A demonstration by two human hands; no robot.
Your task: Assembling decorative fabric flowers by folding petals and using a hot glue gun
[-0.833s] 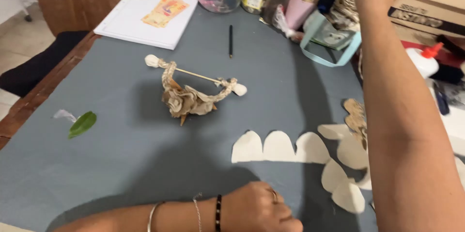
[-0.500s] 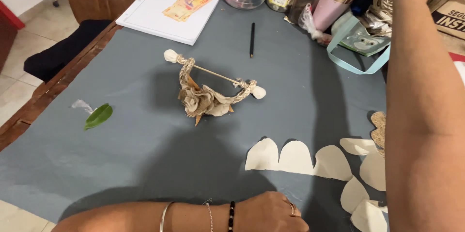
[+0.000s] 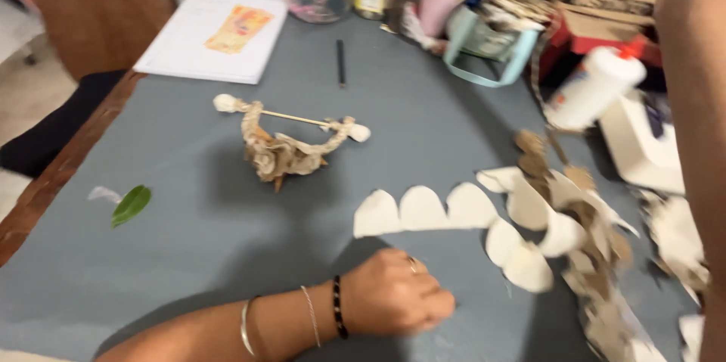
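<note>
We are resting our left hand (image 3: 393, 294), curled shut into a fist, on the grey table (image 3: 189, 256) just below the row of round paper petals (image 3: 423, 211), while our right arm is reaching up, its hand out of sight.

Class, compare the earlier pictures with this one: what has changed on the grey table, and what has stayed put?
The right arm, earlier reaching toward the clutter at the table's far edge, now hangs close at the frame's right side, its hand out of view. A white glue bottle now shows. The left hand stays fisted on the grey mat; paper petals and twisted paper figure are unmoved.
</note>
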